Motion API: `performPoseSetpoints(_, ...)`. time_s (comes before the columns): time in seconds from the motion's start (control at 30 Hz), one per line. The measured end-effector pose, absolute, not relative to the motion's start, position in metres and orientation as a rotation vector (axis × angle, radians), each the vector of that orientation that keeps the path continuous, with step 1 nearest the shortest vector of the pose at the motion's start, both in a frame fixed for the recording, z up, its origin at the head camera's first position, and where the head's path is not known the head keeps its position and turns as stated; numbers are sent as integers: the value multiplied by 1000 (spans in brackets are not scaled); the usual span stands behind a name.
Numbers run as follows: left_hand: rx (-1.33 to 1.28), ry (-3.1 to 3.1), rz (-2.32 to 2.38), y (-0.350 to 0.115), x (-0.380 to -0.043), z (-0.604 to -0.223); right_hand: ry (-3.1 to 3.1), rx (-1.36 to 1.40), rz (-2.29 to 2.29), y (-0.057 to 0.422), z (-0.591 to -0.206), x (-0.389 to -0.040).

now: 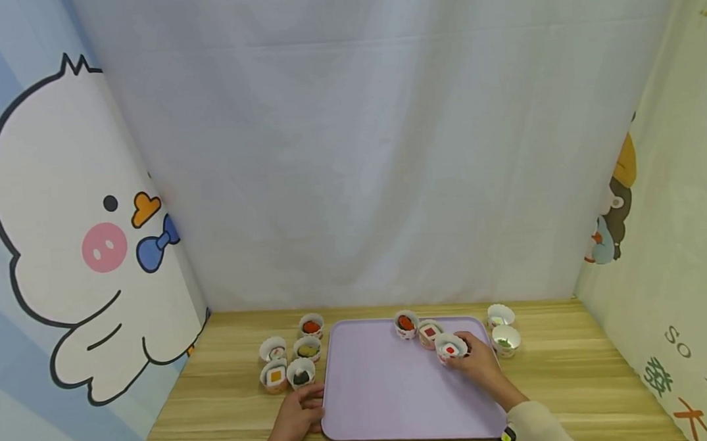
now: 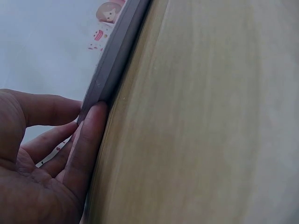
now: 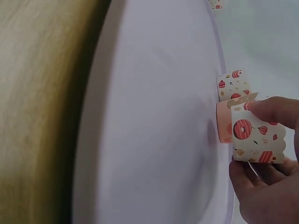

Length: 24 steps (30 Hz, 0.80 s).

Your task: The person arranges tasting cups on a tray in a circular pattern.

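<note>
My right hand [image 1: 475, 366] grips a patterned paper baking cup [image 3: 257, 133], thumb on one side and fingers on the other. Inside it sits a white piece with a red centre, like a toy sushi roll. The cup is over the right back part of the lilac tray [image 1: 397, 403], close beside two more cups on the tray: a pink one [image 1: 431, 342] with a white and dark-red roll, and a white one [image 1: 406, 333] with an orange-red topped piece. Fingers of my left hand [image 1: 293, 417] rest against the tray's left edge.
Left of the tray, several filled cups cluster, among them one with a yellow-centred roll [image 1: 275, 376] and one with a black piece [image 1: 301, 373]. Two cups [image 1: 505, 340] stand right of the tray. Curtain walls [image 1: 381, 180] enclose the wooden table [image 1: 220, 417].
</note>
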<state>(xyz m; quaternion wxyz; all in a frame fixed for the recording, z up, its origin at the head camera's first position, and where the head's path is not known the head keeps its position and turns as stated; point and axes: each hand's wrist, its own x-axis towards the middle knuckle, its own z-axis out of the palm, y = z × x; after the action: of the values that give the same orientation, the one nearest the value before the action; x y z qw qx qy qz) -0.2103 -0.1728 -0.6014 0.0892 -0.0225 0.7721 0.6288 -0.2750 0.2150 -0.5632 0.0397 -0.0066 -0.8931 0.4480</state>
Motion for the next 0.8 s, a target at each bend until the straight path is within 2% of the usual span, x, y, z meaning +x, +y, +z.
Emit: performPoseSetpoints(0.8, -66, 2272, 1881, -173, -211, -603, -2817, -25, 1345, 204, -575, -278)
